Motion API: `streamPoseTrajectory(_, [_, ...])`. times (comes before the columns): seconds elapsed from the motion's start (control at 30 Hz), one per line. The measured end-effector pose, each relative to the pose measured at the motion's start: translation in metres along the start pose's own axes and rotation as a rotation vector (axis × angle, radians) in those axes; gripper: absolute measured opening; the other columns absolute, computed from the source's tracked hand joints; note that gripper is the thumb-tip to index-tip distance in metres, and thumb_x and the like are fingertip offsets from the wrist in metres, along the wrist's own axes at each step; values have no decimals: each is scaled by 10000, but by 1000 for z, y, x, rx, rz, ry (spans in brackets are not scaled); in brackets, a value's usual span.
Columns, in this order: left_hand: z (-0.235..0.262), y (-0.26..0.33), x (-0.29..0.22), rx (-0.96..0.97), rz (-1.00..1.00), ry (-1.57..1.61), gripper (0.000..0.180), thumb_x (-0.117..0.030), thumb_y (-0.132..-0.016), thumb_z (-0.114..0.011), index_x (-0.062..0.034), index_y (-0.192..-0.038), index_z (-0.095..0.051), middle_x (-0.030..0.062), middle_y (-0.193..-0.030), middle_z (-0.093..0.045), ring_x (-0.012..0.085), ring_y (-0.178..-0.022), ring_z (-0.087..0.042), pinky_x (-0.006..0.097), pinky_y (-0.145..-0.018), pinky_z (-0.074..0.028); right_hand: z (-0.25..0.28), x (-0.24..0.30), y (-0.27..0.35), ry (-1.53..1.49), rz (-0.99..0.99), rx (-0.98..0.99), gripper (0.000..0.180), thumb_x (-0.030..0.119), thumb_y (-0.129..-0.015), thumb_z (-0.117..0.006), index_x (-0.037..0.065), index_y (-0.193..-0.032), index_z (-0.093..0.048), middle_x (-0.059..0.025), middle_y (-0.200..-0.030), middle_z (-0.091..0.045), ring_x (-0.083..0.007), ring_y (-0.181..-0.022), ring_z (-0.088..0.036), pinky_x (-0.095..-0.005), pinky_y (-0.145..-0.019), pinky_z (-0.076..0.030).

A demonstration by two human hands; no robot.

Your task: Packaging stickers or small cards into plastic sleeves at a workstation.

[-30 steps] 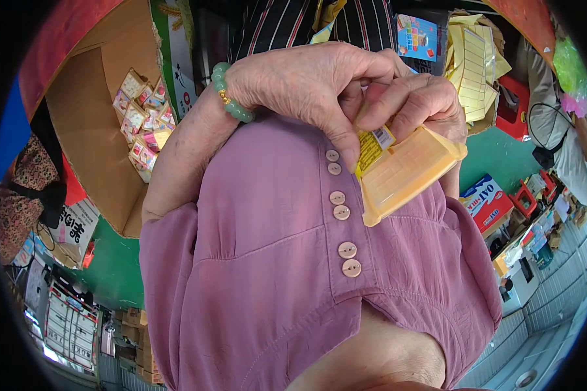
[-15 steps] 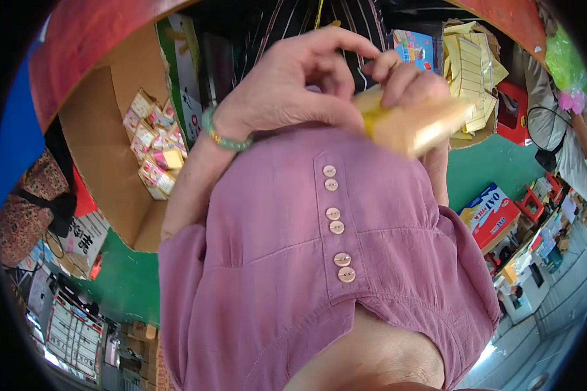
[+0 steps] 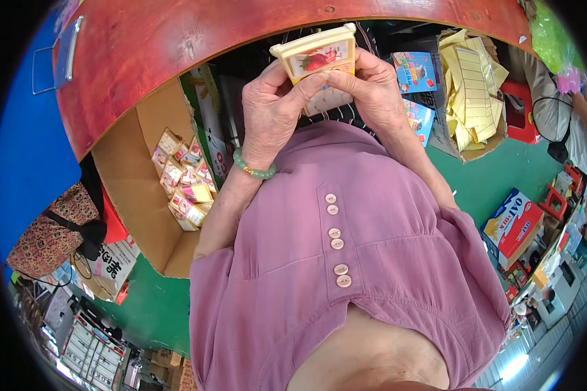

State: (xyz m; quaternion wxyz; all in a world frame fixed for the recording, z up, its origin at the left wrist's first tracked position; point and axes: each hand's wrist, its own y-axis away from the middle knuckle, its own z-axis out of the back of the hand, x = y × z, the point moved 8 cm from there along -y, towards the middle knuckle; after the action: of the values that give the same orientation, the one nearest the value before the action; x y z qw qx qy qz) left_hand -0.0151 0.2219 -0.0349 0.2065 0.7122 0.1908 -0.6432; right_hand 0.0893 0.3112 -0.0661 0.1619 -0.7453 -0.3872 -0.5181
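Between my two hands, just below the table edge, is a small cream-coloured plastic box with a rimmed end and a strawberry picture [image 3: 316, 60]. My left hand [image 3: 274, 107], with a green bead bracelet at its wrist, is closed on the box's left side. My right hand [image 3: 375, 94] grips the opposite side. Both thumbs meet across the front, over a yellow band; the other fingers are mostly hidden behind the box. To my left, several similar small printed boxes [image 3: 188, 173] lie heaped in an open cardboard carton [image 3: 127, 166].
A red-brown tabletop [image 3: 209, 42] curves across the far side. At the right, yellow folded sheets [image 3: 469, 91] fill another carton, beside blue printed packs [image 3: 414, 72]. A red stool [image 3: 522, 116] and a red-and-blue carton [image 3: 512, 225] stand farther right. Another person [image 3: 571, 124] is at the far right.
The box, tilted and blurred by my right hand before, is now upright and centred, with both hands around it. My hands have moved up towards the table edge, and more tabletop shows.
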Motion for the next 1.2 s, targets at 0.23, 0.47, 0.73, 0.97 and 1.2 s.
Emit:
streamPoseTrajectory(0.23, [0, -1, 22, -23, 146, 292, 253, -141, -860, -681, -8, -1072, -643, 15, -967, -652, 42, -845, -565, 202, -739, -467, -2, 1, -7, -4, -12, -39, 206, 38, -819, -689, 23, -1011, -616, -61, -951, -678, -91, -833, -625, -239, -758, -513])
streamPoseTrajectory(0.47, [-1, -2, 26, -69, 120, 390, 234, -166, -895, -631, -3, -1063, -636, 27, -972, -656, 65, -863, -574, 232, -772, -476, -11, 6, -7, 76, -105, 35, 192, 33, -834, -673, 17, -1017, -617, -49, -937, -677, -80, -833, -623, -234, -759, -507])
streamPoseTrajectory(0.73, [16, 10, 16, -48, 115, 224, 216, -116, -837, -697, -3, -1018, -662, 21, -919, -670, 53, -802, -585, 219, -715, -495, -29, 7, 2, 73, -55, 140, 315, -1, -846, -643, 10, -1141, -533, -60, -1016, -651, -95, -921, -608, -243, -825, -490])
streamPoseTrajectory(0.97, [51, 47, -8, -152, 74, 72, 214, -44, -844, -658, 26, -1045, -644, 53, -965, -670, 86, -844, -601, 247, -753, -501, -58, -8, 8, 205, -140, 371, 314, 52, -835, -675, 15, -1124, -559, -34, -999, -643, -83, -911, -593, -248, -825, -477])
streamPoseTrajectory(1.2, [194, 121, -24, -641, 14, -166, 174, -8, -856, -632, 46, -1021, -638, 102, -986, -665, 122, -851, -632, 273, -774, -522, -25, -33, 10, 643, -98, 345, 263, 74, -821, -672, 20, -1075, -629, -48, -888, -655, -92, -806, -589, -229, -723, -470])
